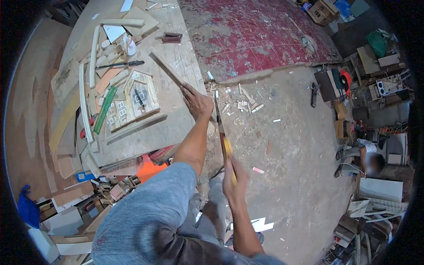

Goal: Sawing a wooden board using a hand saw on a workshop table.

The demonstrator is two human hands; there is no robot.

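My left hand (pixel 196 102) is closed over a long thin wooden strip (pixel 165 65), pressing it on the workbench near its right edge. The strip's end reaches that edge, beside my palm. My right hand (pixel 234 176), slightly blurred, grips the yellow handle of a hand saw (pixel 227 148). Its narrow blade points away from me along the bench edge, beside the strip's end; whether the teeth touch the wood I cannot tell. Left of the strip lies a small wooden model house (pixel 141 95) with white window frames, on the bench.
The workbench (pixel 176 126) holds a green strip (pixel 105 109), a dark slim tool (pixel 121 64), a white bottle (pixel 129 46) and loose battens. Wood offcuts (pixel 243 104) litter the floor. Another person (pixel 369 159) is low down at the right among stacked boards.
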